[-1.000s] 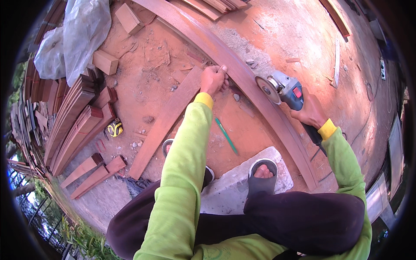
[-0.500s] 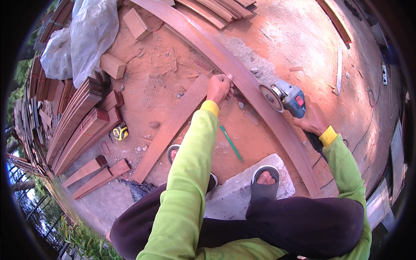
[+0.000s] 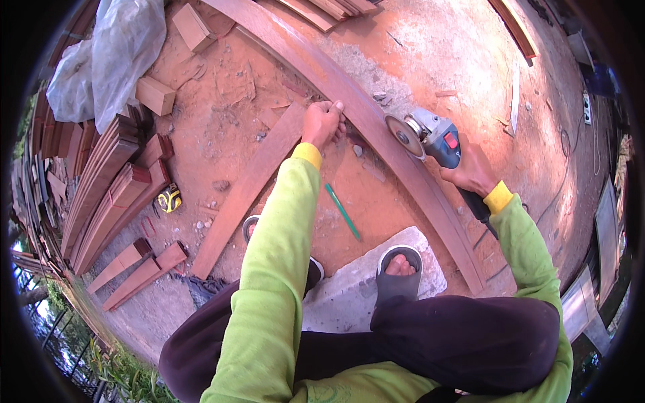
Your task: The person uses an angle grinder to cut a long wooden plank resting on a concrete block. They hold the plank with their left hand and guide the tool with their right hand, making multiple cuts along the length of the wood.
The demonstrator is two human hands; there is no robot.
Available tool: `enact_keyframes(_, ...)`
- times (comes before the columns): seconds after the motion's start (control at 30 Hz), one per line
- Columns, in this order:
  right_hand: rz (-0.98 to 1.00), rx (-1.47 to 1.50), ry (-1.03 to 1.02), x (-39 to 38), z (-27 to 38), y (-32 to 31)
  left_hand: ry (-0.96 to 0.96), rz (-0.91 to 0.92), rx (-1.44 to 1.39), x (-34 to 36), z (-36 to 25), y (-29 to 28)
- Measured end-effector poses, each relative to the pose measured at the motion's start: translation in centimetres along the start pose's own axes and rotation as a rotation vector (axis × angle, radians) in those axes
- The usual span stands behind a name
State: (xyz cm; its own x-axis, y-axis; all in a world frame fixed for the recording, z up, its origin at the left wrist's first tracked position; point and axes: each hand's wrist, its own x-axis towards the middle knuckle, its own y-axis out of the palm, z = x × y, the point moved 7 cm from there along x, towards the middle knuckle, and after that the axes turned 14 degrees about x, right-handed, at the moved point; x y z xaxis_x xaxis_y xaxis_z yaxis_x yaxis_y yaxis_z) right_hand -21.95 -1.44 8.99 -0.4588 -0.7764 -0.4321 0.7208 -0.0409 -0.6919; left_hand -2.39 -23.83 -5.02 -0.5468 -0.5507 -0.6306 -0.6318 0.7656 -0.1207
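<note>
A long curved wooden board (image 3: 376,134) runs from the far left down toward my right foot. My left hand (image 3: 324,124) is closed at the board's near edge, thumb and fingers pinching it. In my right hand (image 3: 470,171) is a blue-grey angle grinder (image 3: 443,142) with a red switch, gripped around its body. The grinder's round disc (image 3: 405,136) stands tilted at the board's far edge; whether it touches the wood I cannot tell. A straight flat plank (image 3: 252,188) lies on the ground, its far end beside my left hand.
A green pencil-like stick (image 3: 342,211) lies between the plank and the board. To the left are a yellow tape measure (image 3: 169,198), stacked curved wood pieces (image 3: 107,181) and a plastic sheet (image 3: 121,60). My foot rests on a pale slab (image 3: 349,295). A cable (image 3: 557,195) trails at the right.
The whole view has shifted slightly, so everything sits a little farther left and up. Both hands and the grinder keep about the same places along the curved board.
</note>
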Motion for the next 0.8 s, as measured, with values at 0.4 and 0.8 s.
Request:
enact_keyframes(0.4,-0.003,-0.012,0.013,0.31,0.28,0.0,0.014,0.038,0.008,0.07,-0.01,0.11)
enact_keyframes(0.8,0.009,-0.017,0.031,0.89,0.68,0.13,0.006,0.035,0.016,-0.09,-0.05,0.05)
